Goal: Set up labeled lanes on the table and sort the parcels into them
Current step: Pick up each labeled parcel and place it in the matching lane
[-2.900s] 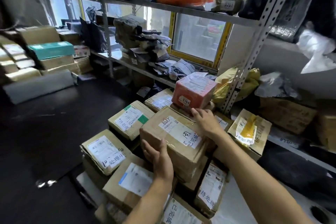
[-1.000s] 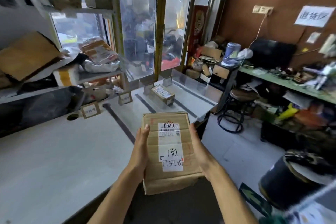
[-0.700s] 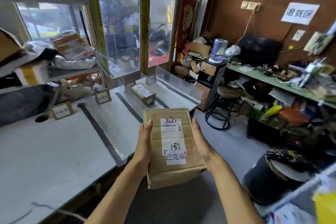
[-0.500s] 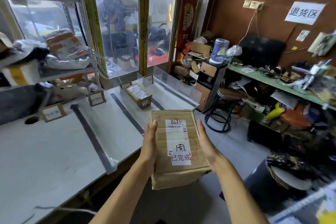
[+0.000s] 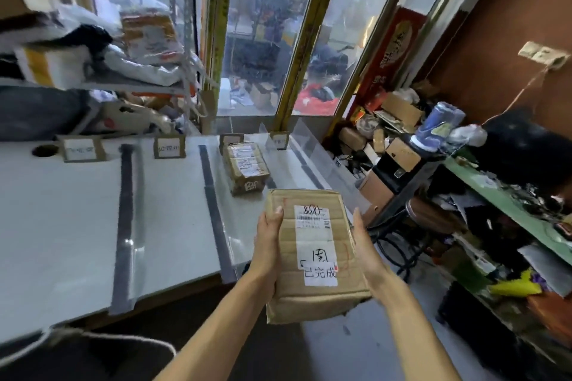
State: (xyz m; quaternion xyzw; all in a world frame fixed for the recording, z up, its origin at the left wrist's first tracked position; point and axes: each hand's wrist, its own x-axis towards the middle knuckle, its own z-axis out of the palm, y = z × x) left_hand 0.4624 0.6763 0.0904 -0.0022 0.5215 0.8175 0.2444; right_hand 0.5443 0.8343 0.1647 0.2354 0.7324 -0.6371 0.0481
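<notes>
Carrying cardboard parcel (image 5: 312, 254) at frame's 6 o'clock, just off table (image 5: 62, 226) near edge. Left hand (image 5: 267, 252) flat against left side, right hand (image 5: 365, 252) flat against right side; fingers straight, squeezing box between palms. Judged: stiff carton, taped, moderately light; tape slick, so support underside. Second parcel (image 5: 246, 167) at 12 o'clock in lane between tape strips (image 5: 216, 219), lane label cards (image 5: 168, 147) behind.

Both hands (image 5: 267, 249) holding parcel (image 5: 314, 252), taped table (image 5: 62, 226)
</notes>
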